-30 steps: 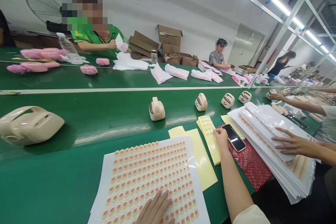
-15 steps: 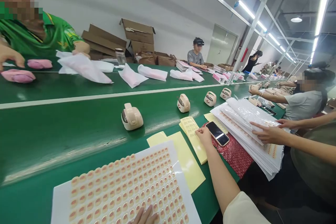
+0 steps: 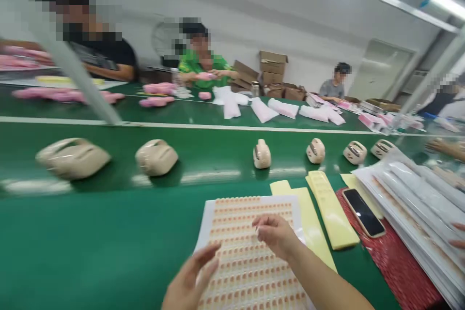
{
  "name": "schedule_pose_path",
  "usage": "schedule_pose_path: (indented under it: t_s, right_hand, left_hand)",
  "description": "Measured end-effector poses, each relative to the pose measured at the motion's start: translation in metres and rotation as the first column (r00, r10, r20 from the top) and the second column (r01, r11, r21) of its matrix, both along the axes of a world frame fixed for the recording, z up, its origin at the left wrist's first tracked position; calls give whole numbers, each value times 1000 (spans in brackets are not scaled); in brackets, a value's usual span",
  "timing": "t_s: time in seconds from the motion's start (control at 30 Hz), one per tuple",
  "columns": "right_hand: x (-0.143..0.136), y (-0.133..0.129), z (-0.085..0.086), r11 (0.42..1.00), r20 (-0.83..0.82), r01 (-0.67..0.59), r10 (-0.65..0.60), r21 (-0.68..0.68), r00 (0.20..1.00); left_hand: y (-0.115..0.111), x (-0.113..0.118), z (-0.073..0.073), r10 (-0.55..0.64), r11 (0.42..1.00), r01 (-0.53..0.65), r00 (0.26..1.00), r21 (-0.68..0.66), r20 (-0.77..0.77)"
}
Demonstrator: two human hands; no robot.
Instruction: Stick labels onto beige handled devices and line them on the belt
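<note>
A white sheet of small beige-and-orange oval stickers (image 3: 250,261) lies on the green work surface in front of me. My left hand (image 3: 192,276) is over the sheet's left edge, thumb and fingers apart, holding nothing. Over the sheet's upper middle, my right hand (image 3: 278,236) has its fingertips pinched together; whatever small thing is between them is too blurred to make out. Just beyond the sheet stands a cream-coloured small appliance with a top handle (image 3: 262,155). Yellow label sheets (image 3: 316,223) stick out from under the sticker sheet's right side.
A folded stack of yellow labels (image 3: 332,213), a phone (image 3: 364,213) on red bubble wrap (image 3: 394,266) and a pile of white sheets (image 3: 410,218) lie to the right. More cream appliances (image 3: 156,157) line the belt. Co-workers sit across, one in green (image 3: 207,65).
My view has swung left. My right hand has moved from the yellow labels to above the sticker sheet. My left hand has lifted into view, and the co-worker in green now holds a pink item.
</note>
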State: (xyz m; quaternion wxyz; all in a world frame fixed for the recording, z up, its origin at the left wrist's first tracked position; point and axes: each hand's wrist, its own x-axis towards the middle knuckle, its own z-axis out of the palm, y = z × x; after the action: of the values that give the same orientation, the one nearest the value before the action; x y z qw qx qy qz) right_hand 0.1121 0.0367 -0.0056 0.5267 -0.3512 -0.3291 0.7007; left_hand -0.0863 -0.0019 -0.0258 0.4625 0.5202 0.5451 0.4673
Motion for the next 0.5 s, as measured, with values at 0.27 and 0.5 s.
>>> schedule_pose_path:
  t_s: [0.27, 0.5]
  right_hand:
    - [-22, -3, -44, 961, -71, -185, 174, -207, 982]
    - [-20, 2, -43, 918, -97, -280, 263, -282, 960]
  left_hand:
    - [145, -69, 73, 448, 894, -403, 816, -197, 365]
    - [231, -95, 86, 580, 814, -535, 722, -228, 376]
